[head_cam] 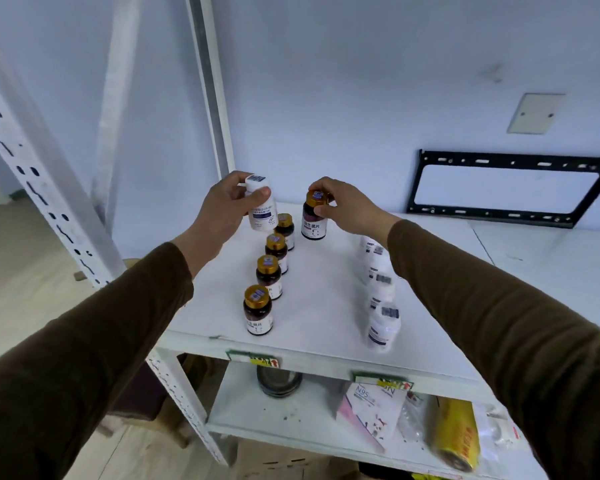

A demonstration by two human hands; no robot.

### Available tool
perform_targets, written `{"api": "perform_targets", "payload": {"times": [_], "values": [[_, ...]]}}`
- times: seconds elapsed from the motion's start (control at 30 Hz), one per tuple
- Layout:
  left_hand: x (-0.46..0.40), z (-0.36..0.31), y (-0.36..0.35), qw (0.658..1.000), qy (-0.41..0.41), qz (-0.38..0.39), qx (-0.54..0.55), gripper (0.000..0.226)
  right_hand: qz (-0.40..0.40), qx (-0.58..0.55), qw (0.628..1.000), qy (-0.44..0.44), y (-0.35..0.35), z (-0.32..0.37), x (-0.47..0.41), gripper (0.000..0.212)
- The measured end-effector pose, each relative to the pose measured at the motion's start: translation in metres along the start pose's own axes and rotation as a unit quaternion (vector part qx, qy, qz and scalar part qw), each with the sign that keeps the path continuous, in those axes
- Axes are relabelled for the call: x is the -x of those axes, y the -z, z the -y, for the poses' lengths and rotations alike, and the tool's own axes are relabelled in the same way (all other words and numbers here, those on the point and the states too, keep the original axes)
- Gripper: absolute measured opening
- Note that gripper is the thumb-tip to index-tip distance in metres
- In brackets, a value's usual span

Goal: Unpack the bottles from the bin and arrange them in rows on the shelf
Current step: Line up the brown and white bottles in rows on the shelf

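On the white shelf (326, 299), at its far end: both hands raised, one bottle in each.
Left grip (222, 209): closed round a white bottle (262, 206), thumb across its shoulder; bottle tilted, clear of the shelf, above the far end of the left row.
Right grip (340, 202): fingertips pinching the gold cap of a dark bottle (314, 216); bottle upright, at the far middle of the shelf; base touching the surface or not, cannot tell.
Left row: four dark gold-capped bottles (258, 310) standing upright in a line from front edge toward the wall, barcode stickers on the caps.
Right row: white bottles (383, 327) in a line along the right side, blurred, partly hidden behind the right sleeve (482, 306); count unclear.
Between rows: bare shelf surface.
Lower shelf (291, 420): round tin (279, 382), mask packet (371, 410), yellow roll (458, 434).
Wall behind: black bracket (506, 188), blank cover plate (534, 112).
Bin: out of view.
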State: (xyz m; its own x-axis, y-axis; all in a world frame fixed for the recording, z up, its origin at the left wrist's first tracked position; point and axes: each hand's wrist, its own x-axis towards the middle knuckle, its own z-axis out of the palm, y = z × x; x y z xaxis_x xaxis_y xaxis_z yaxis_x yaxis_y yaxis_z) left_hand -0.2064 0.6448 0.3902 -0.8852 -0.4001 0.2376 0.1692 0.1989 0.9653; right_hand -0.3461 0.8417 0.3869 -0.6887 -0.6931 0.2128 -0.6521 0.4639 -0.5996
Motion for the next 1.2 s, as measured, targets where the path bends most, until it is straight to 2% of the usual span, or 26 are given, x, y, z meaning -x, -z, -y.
{"api": "perform_targets", "payload": {"times": [0.2,0.4,0.53,0.9,1.03,1.2], "values": [[-0.054,0.032,0.019,1.000,0.018,0.017,-0.010,0.032,-0.018,0.073,0.995,-0.069,-0.031,-0.024,-0.060,0.037],[-0.084,0.056,0.023,0.999,0.030,0.024,0.005,0.024,-0.012,0.104,0.990,-0.094,-0.057,-0.040,-0.112,0.038],[-0.097,0.067,0.023,0.999,0.042,0.026,0.006,0.030,0.014,0.103,0.990,-0.092,-0.073,-0.047,-0.135,0.039],[-0.115,0.078,0.025,0.998,0.047,0.029,-0.025,0.028,0.075,0.071,0.991,-0.088,-0.097,-0.067,-0.152,0.044],[-0.115,0.076,0.023,0.998,0.048,0.032,-0.030,0.028,0.085,0.060,0.991,-0.088,-0.097,-0.068,-0.150,0.054],[-0.112,0.068,0.018,0.998,0.040,0.041,-0.028,0.032,0.050,0.053,0.993,-0.093,-0.076,-0.066,-0.137,0.054]]}}
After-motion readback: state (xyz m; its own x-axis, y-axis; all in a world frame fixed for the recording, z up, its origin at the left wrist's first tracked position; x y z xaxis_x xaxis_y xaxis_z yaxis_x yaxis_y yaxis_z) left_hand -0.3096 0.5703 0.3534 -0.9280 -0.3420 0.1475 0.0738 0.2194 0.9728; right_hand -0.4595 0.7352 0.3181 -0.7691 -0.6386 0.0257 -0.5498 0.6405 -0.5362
